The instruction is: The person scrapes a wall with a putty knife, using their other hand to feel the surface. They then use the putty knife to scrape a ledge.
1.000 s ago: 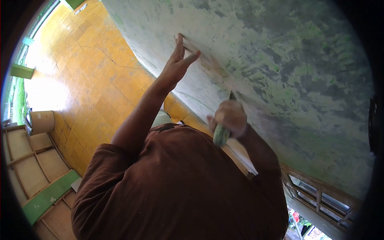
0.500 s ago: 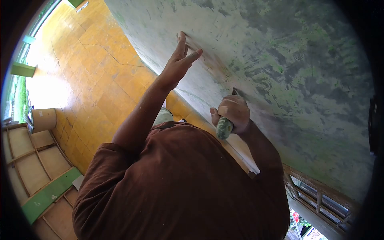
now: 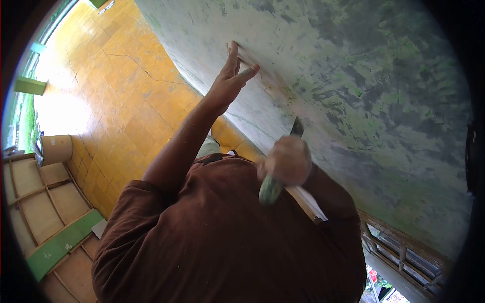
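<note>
My left hand (image 3: 231, 83) rests with its fingertips against the wall (image 3: 353, 86), thumb and fingers spread. The wall is grey and pale with scuffed patches of green paint. In my right hand (image 3: 289, 160), somewhat blurred by motion, is a scraper (image 3: 297, 127) with a flat metal blade. Its thick, mottled green handle (image 3: 270, 190) sticks out below my fist. The blade points up toward the wall, and its tip appears a little off the surface.
A yellow-orange tiled floor (image 3: 126, 101) with cracks spreads to the left. Beyond it stand a brown cylindrical container (image 3: 56, 150) and a wooden panel frame (image 3: 60, 194) with a green board. A wooden window frame (image 3: 404, 251) is at the lower right.
My right hand has drawn back with the scraper, down and left toward my body, showing more of the blade. My left hand stays nearly where it was on the wall.
</note>
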Motion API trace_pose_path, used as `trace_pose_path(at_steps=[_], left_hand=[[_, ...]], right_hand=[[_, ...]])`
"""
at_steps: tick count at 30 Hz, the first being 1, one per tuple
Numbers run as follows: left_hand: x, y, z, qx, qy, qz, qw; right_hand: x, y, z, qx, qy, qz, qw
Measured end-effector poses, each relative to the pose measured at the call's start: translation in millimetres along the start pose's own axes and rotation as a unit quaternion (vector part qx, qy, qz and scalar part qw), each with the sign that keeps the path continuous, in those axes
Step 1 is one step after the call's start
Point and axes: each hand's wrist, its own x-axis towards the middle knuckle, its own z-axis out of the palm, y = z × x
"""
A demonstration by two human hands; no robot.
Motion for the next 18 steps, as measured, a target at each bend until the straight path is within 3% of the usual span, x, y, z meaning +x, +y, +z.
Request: trace_pose_path(at_steps=[2, 8, 10, 11, 16, 18], left_hand=[[-0.5, -1.5, 1.1, 0.000, -0.004, 0.005, 1.000], [-3.8, 5.8, 2.1, -0.009, 0.001, -0.008, 1.000], [-4.8, 7.1, 3.8, -0.013, -0.004, -0.001, 1.000], [-4.6, 8.5, 3.3, -0.019, -0.007, -0.009, 1.000], [-3.8, 6.3, -2.0, -0.030, -0.007, -0.026, 0.999], [-6.5, 9.9, -0.7, -0.044, -0.020, -0.025, 0.999]], right_hand=[[-11.3, 20.3, -4.3, 0.008, -0.017, 0.052, 0.998], [3.5, -1.6, -5.0, 0.017, -0.005, -0.005, 1.000], [-5.6, 16.1, -7.0, 0.026, -0.034, 0.082, 0.996], [-6.4, 12.0, -4.2, -0.033, -0.032, 0.057, 0.997], [3.3, -4.6, -4.2, -0.006, -0.018, 0.016, 1.000], [-3.9, 16.6, -6.9, -0.006, -0.019, 0.089, 0.996]])
